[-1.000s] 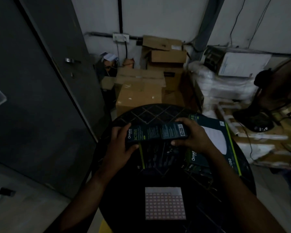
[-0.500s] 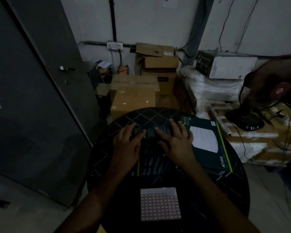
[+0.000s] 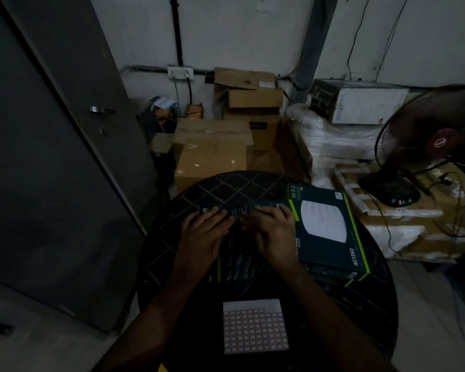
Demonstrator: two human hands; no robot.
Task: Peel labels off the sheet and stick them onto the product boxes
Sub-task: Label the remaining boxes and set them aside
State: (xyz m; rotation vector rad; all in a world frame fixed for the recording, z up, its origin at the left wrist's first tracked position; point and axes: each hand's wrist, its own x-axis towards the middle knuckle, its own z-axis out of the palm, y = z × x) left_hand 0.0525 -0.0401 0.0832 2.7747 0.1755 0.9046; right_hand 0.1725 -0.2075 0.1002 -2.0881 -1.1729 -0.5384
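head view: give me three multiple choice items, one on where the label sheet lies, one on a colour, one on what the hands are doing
1. Where does the label sheet lie?
A. on the round table's near edge
B. on the fan
C. on the floor by the door

2. What colour are the stripes on the product box printed AC1350?
A. red
B. green
C. white

3. What are the left hand and right hand doing?
A. peeling a label
B. hanging at the sides
C. resting with spread fingers on a dark box

Answers: 1 A, the sheet is nearest the camera on the table; 2 B, green edge stripes show; 3 C, both lie flat on it.
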